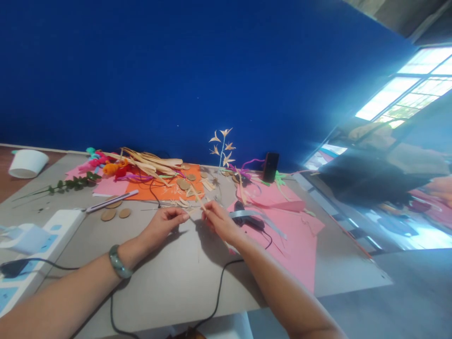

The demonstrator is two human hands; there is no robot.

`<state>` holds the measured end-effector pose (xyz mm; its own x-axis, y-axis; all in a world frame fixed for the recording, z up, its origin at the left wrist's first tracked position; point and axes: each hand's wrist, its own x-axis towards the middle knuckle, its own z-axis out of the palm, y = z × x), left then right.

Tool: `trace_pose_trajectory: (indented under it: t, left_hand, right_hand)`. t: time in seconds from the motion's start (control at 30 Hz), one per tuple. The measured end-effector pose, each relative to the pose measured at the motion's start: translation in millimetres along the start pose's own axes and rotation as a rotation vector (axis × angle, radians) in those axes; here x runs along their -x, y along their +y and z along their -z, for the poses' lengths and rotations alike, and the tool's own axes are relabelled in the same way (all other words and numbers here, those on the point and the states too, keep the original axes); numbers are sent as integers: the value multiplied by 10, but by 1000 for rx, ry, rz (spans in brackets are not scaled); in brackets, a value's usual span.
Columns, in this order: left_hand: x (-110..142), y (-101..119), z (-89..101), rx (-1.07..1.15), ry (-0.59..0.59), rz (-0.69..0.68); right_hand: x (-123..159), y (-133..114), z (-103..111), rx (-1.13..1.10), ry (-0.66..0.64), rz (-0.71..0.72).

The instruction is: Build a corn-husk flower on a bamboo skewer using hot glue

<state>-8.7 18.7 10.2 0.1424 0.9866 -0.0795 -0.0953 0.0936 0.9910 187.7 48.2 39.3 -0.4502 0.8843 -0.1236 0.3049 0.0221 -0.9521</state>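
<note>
My right hand [217,219] is closed round a thin pale strip of dried husk [197,197], which slants up and left out of its fingers. Just left of it, my left hand [170,220] pinches with thumb and forefinger; a pale bit shows by the fingertips, too small to name. Both hands are low over the grey table [169,287], with a small gap between them. Beyond them stands a stem of husk flowers [221,149] by the blue wall. Right of my right hand lies a black glue gun [251,221], partly under a light-blue ribbon [263,217].
A bundle of dried husks [151,162] rests behind orange paper [141,190]. Pink paper [296,245] covers the right side, with an upright phone [270,167] behind. At left are a power strip [58,235], a pen [112,201], round discs [108,215] and a white cup [28,164].
</note>
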Motion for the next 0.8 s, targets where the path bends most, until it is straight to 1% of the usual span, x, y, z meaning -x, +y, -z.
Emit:
trace_pose_trajectory:
  t: [0.07,0.17,0.3,0.47,0.6,0.8]
  left_hand:
    - [5,-9,-11,2,11,-7]
    - [8,-32,-29,-16,37,-14]
    - [6,-73,-49,-56,75,-38]
    - [5,-108,-68,-86,61,-47]
    - [20,-104,-75,-98,22,-81]
    - [61,-13,-69,-159,-26,-106]
  right_hand:
    - [34,5,-53,44,-54,12]
    - [79,3,-140,61,-80,49]
    - [98,2,-220,33,-66,70]
    - [74,59,-267,28,-15,0]
    - [66,84,-271,-123,-64,-88]
    - [80,15,-224,-369,-160,-190]
